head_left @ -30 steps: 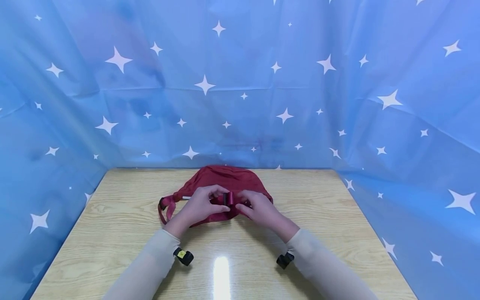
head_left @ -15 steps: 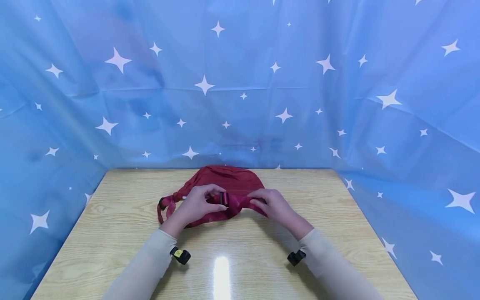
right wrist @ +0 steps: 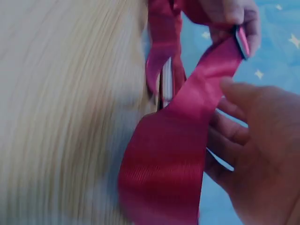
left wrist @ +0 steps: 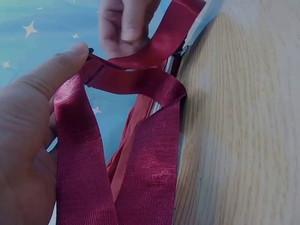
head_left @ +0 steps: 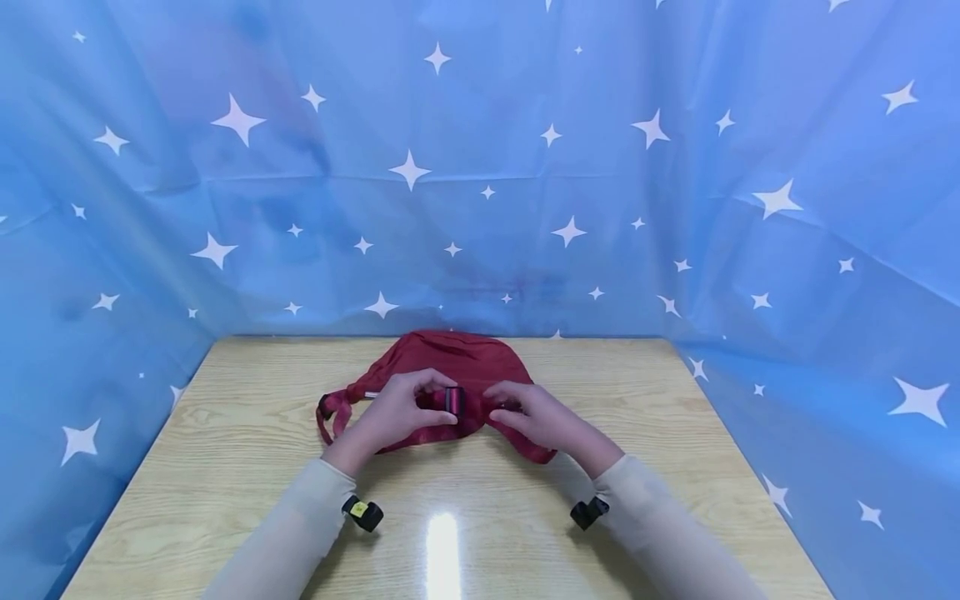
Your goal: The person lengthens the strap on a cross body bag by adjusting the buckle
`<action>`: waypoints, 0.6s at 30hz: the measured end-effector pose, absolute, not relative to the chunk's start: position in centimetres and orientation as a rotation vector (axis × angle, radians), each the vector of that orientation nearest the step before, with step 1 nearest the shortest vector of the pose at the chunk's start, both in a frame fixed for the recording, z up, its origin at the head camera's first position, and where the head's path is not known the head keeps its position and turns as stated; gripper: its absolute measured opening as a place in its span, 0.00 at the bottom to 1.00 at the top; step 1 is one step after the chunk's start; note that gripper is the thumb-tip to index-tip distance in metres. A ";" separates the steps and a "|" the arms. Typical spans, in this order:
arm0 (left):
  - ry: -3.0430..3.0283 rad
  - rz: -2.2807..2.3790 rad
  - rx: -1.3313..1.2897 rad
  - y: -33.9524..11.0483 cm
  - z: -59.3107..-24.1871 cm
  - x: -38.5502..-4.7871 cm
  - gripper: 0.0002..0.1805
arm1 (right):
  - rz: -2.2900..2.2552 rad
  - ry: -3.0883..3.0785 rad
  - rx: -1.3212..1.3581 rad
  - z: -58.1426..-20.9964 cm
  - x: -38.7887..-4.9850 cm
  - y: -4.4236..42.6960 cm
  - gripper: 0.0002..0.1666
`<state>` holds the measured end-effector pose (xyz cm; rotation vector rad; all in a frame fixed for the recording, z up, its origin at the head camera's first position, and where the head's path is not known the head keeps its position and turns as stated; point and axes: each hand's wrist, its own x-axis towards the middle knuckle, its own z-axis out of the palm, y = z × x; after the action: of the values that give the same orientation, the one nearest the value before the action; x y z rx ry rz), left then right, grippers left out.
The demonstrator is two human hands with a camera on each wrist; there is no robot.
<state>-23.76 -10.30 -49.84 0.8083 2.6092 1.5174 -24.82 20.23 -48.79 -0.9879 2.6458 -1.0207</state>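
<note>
A dark red waist bag lies at the far middle of the table, its strap raised in front of it. My left hand pinches a black strap slider between thumb and fingers. In the left wrist view, the red webbing strap loops below that thumb. My right hand is just right of the slider, fingers curled behind the strap and thumb at its edge. How firmly it holds is unclear. Past this hand, a strap length droops toward the table.
At the bag's left end, a looped strap with a black buckle lies on the wooden table. A blue curtain with white stars encloses the back and sides. Each wrist carries a small black camera.
My right hand drew a strap length rightward from the slider, then moved slightly back left, and that length now droops. My left hand keeps its pinch, with the slider shifting only a little.
</note>
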 end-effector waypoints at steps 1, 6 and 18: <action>2.604 1.522 0.814 -10.3 -49.9 -23.8 0.25 | -1.073 2.604 -0.970 -48.6 -24.7 19.8 0.21; 2.592 1.522 0.856 -9.9 -50.0 -23.7 0.25 | -1.250 2.487 -0.921 -47.9 -24.1 17.7 0.29; 2.549 1.468 0.907 -10.1 -49.7 -23.6 0.23 | -1.195 2.678 -1.247 -48.5 -23.7 16.8 0.30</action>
<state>-23.57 -10.10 -49.67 0.9073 2.5490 1.4683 -23.66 16.84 -48.47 -1.2469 2.6780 -1.1946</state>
